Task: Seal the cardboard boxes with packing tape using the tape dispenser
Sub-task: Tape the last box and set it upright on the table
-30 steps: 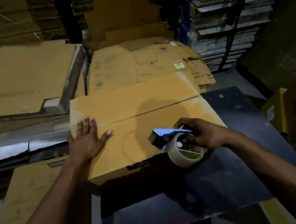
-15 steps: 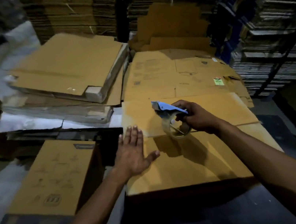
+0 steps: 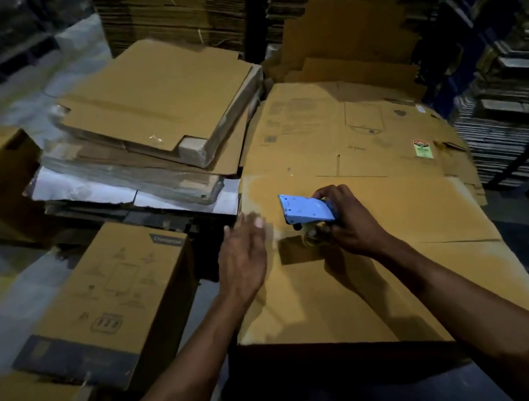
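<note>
A large brown cardboard box lies in front of me with its top flaps closed and a seam running across it. My right hand grips a blue tape dispenser near the far left part of the box top, its tape roll mostly hidden under the hand. My left hand lies with straight fingers on the box's left edge, just left of the dispenser; its fingertips are blurred.
A printed carton stands to the left of the box. Behind it lie piles of flattened cardboard. More flat sheets lie beyond the box. Tall stacks of cardboard and racks line the back and right.
My right hand has carried the dispenser from the near edge of the box up to its far left part. My left hand has slid further up along the left edge.
</note>
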`<state>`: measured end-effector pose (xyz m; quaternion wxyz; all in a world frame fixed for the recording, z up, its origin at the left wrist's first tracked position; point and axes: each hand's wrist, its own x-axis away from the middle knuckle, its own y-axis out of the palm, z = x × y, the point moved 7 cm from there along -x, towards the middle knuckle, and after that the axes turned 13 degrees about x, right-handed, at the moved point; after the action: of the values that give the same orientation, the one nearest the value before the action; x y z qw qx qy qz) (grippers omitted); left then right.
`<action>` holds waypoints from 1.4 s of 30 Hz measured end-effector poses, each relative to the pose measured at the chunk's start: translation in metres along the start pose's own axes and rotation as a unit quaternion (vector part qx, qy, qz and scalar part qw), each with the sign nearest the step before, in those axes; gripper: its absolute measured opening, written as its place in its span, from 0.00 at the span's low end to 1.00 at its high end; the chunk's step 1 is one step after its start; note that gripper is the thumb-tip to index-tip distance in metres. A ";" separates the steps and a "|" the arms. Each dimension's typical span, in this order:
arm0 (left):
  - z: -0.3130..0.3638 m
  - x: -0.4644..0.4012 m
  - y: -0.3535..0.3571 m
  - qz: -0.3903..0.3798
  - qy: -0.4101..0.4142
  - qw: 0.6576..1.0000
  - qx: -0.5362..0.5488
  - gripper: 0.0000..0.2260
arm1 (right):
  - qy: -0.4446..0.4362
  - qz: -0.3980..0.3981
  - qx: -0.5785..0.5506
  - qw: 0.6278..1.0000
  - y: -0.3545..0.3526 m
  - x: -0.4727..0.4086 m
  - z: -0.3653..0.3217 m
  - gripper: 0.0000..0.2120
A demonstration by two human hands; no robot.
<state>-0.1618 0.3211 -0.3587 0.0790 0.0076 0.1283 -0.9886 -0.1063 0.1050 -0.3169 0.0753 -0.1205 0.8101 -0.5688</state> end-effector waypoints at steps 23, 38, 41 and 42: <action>-0.004 -0.004 0.011 0.080 -0.347 0.698 0.621 0.13 | -0.056 0.056 0.108 0.991 0.001 -0.014 -0.044 0.31; -0.026 -0.029 -0.031 0.176 -0.278 0.820 0.468 0.13 | -0.086 0.018 0.164 0.983 -0.001 -0.022 -0.065 0.33; -0.024 -0.036 -0.044 0.170 -0.261 0.851 0.423 0.12 | -0.143 0.017 0.224 0.964 -0.003 -0.015 -0.072 0.32; -0.024 -0.038 -0.049 0.172 -0.258 0.856 0.414 0.12 | -0.166 0.018 0.255 0.952 -0.004 -0.013 -0.072 0.32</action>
<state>-0.1318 0.3799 -0.3686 0.2673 -0.1943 -0.3212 -0.8875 -0.1126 0.1729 -0.2890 0.2472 -0.1759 0.6161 -0.7268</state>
